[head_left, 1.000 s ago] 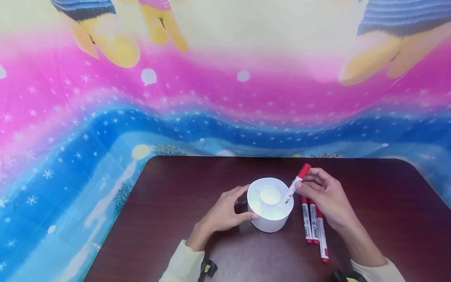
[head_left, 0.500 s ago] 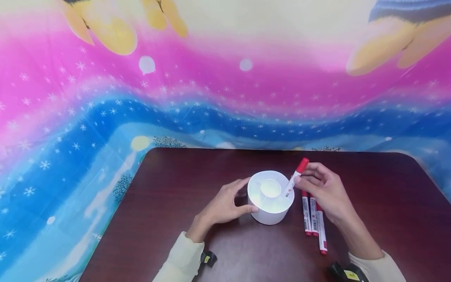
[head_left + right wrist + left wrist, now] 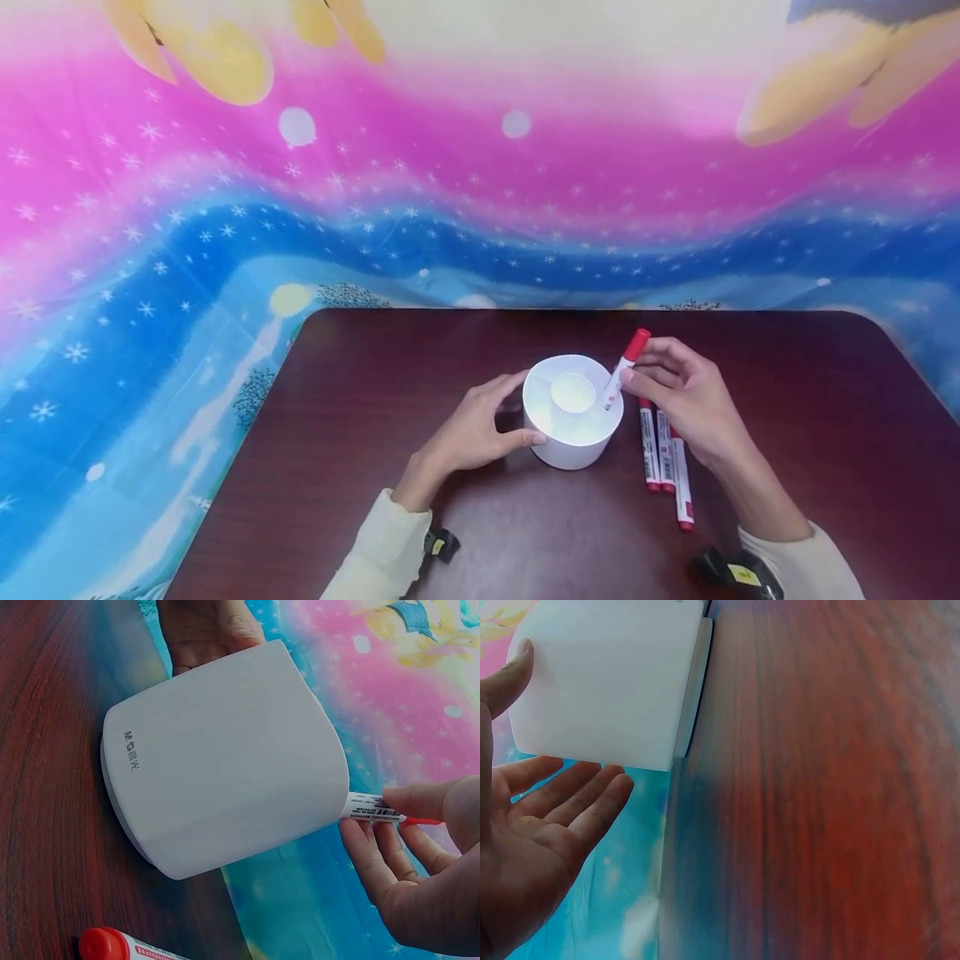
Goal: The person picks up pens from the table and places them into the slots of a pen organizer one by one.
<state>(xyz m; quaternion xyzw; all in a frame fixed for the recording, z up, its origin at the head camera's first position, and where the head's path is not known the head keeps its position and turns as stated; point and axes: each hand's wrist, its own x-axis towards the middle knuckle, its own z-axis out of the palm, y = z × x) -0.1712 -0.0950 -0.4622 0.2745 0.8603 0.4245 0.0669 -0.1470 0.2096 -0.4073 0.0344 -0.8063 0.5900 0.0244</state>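
Steadying white pen holder (image 3: 572, 421) at centre of dark tabletop (image 3: 375, 400): left hand (image 3: 468, 433), thumb and fingers spread against its wall. Pinching red marker (image 3: 624, 367), tip inside holder's right compartment: right hand (image 3: 686, 400). Lying just right: three red markers (image 3: 666, 454).

Left hand (image 3: 472, 433) cups the white holder's (image 3: 572, 425) left side, thumb on its wall, fingers loosely spread behind. Right hand (image 3: 686, 396), right of the holder, pinches the marker (image 3: 624, 367), thumb and forefinger above the rim.
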